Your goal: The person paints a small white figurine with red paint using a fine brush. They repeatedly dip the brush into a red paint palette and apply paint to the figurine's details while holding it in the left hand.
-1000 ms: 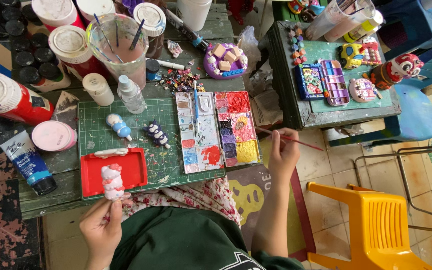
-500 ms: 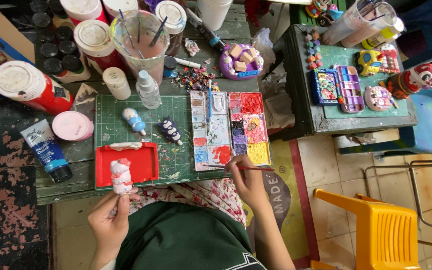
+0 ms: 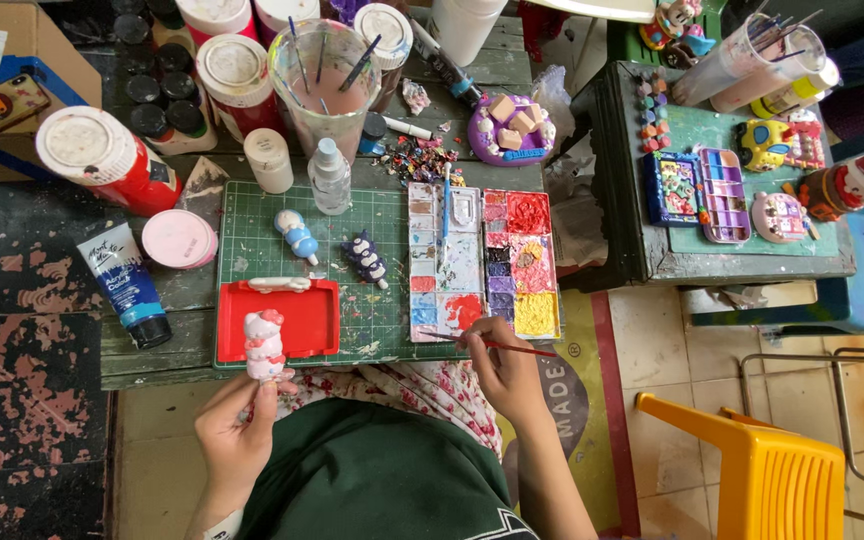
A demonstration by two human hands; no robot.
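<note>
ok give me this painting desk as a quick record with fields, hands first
left hand: holds up a small white figurine with pink and red touches
right hand: grips a thin red-handled brush, its tip at the lower edge of the paint palette
work surface: green cutting mat with a red tray on it
on the mat: blue and white figurine, dark figurine, both lying down
nearby: clear cup of brushes, blue paint tube, pink round lid
floor: yellow plastic chair

worn dark wooden table (image 3: 42, 260), tiled floor (image 3: 692, 350), yellow plastic chair (image 3: 772, 470).
</note>
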